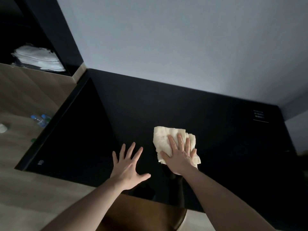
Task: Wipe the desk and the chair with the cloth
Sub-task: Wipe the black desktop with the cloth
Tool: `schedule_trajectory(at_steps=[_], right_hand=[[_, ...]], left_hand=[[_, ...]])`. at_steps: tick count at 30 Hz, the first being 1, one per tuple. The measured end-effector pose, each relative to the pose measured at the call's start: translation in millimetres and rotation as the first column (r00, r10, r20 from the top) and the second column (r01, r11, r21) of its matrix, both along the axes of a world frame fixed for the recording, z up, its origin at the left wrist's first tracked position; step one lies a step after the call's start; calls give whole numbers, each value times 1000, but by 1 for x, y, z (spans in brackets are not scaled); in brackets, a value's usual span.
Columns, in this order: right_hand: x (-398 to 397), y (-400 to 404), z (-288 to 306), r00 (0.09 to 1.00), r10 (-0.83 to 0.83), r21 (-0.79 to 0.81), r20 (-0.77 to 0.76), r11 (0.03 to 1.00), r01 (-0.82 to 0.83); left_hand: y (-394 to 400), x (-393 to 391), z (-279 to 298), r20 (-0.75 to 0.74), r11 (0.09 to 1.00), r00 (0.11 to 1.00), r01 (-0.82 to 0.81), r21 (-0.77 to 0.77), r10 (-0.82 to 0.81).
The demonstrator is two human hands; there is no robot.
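Pressing the cloth (164,140) flat at lower centre, the right hand (180,155) spreads straight fingers for wiping contact, while the empty left hand (128,167) splays beside it, seemingly bracing on the desk (225,147).

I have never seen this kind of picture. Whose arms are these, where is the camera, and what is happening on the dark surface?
There is no machine here. A person wears a camera on the head, so the one picture looks down along both arms. The right hand presses flat on a pale cloth lying on the black desk. The left hand is spread open with fingers straight, holding nothing. Part of a brown chair shows below the desk edge. Water bottles lie on the floor to the left.
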State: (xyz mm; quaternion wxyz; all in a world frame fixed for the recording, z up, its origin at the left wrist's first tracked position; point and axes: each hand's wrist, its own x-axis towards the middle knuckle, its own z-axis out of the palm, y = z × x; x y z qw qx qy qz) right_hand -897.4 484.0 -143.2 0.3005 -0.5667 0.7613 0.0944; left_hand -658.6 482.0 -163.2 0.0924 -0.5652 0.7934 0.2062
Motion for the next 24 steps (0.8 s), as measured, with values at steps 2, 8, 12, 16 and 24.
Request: schedule_trajectory(at_steps=[2,8,12,16,24], right_hand=[[-43,12,-2,1000,-10,-6,10,1000,11],[-171,56,-5,995,-89,7,33,996,89],[-213,72,-4,989,-149,44,15,988,148],[-214,65,-1,986,-164,137,-6,977,163],[-224,47,7,987,-158,205,-9,966,157]], left_hand=[[9,-44,4,56,996,996,-74,46,71],[10,-137,26,211,934,944,-297,198,255],[7,-155,35,244,896,921,-363,254,304],[1,-158,36,242,879,915,-384,283,322],[-1,-154,29,238,876,916,-385,290,323]])
